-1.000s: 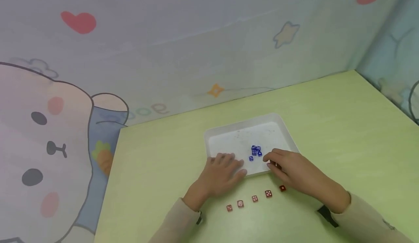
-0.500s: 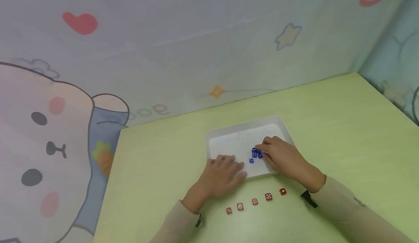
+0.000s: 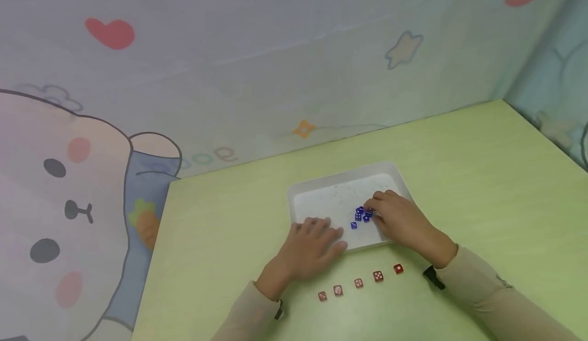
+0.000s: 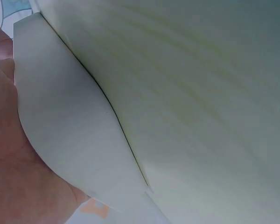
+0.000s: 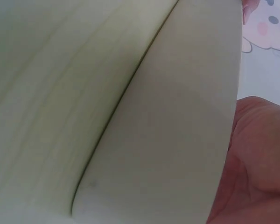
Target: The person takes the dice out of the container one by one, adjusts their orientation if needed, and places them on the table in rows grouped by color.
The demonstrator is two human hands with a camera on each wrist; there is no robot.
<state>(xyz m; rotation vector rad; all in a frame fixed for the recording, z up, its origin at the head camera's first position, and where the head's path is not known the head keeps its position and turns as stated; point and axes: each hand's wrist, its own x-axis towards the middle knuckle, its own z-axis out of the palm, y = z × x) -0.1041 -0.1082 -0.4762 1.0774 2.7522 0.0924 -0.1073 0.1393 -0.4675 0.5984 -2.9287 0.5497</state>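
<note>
My left hand [image 3: 309,246] lies across the front left rim of a white tray [image 3: 317,181], fingers spread and straight over its inside. In the left wrist view the tray's outer wall [image 4: 70,107] stands beside the palm. Several small blue dice [image 3: 358,217] sit bunched inside the tray, with one blue die [image 3: 353,225] a little apart at the near side. My right hand [image 3: 398,219] reaches over the front right of the tray and pinches a blue die [image 3: 369,213] at the right of the bunch, partly hidden by the fingertips.
In front of the tray, several red dice [image 3: 359,283] form a spaced, slanting row on the light green table [image 3: 220,218]. Behind the table hangs a cloth backdrop [image 3: 257,65] with cartoon prints.
My right hand has moved left and inward from the tray's right front edge to the blue dice. The die at its fingertips has shifted slightly right. The left hand stays put.
</note>
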